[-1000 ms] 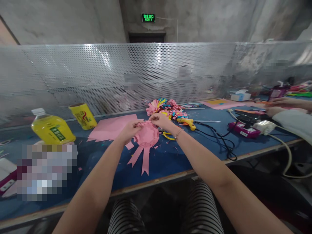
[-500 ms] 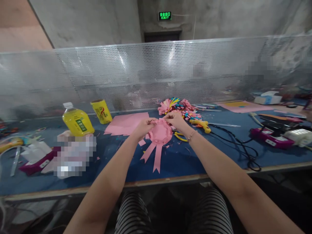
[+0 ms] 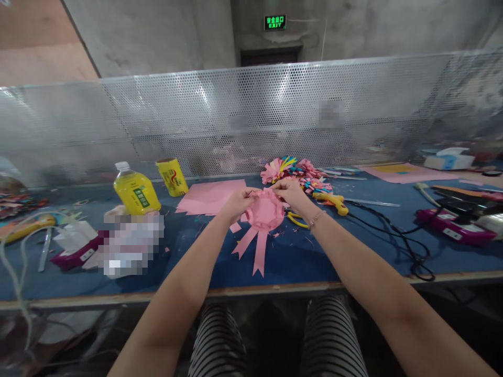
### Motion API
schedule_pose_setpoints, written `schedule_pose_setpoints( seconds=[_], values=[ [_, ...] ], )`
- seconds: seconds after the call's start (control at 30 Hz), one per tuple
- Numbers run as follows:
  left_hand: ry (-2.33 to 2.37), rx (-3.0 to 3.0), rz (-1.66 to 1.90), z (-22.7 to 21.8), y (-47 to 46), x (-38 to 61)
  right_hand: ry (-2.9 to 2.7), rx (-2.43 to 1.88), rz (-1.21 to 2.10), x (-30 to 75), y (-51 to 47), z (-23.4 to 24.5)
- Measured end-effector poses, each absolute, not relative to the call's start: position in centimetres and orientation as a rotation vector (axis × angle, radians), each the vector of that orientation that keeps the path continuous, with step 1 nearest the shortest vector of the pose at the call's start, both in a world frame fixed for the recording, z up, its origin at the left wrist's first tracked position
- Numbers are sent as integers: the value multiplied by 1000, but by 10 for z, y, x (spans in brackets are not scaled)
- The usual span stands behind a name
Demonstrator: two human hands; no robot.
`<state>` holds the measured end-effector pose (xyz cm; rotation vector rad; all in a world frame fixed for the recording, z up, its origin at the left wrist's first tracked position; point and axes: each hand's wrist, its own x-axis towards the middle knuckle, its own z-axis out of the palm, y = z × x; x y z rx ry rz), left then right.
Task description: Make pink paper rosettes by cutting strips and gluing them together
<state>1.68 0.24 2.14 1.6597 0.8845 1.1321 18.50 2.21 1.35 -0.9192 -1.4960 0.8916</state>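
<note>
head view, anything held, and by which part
A round, two-tailed pink paper rosette, held by its upper rim: left hand at upper left, right hand at upper right.

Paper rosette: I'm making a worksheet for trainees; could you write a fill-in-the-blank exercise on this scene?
The left hand and right hand hold a paper rosette coloured ____.
The number of forked tails extending from the rosette is ____.
A bracelet circles the person's ____ wrist.

Missing words: pink; two; right.
</note>
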Motion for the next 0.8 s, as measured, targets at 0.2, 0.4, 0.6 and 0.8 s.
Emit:
schedule_pose_setpoints(
  seconds=[0.2, 0.4, 0.6, 0.8],
  values=[
    [903, 1579, 1079, 22, 1, 16, -1432, -923, 1089, 185, 18, 16],
    [823, 1230, 1302, 25, 10, 9, -1361, -843, 1459, 192, 13, 21],
    [891, 993, 1337, 26, 17, 1, -1473, -989, 1577, 185, -2, 22],
    [1057, 958, 1372, 17, 21, 0, -1567, -1110, 1564, 171, -3, 12]
  ],
)
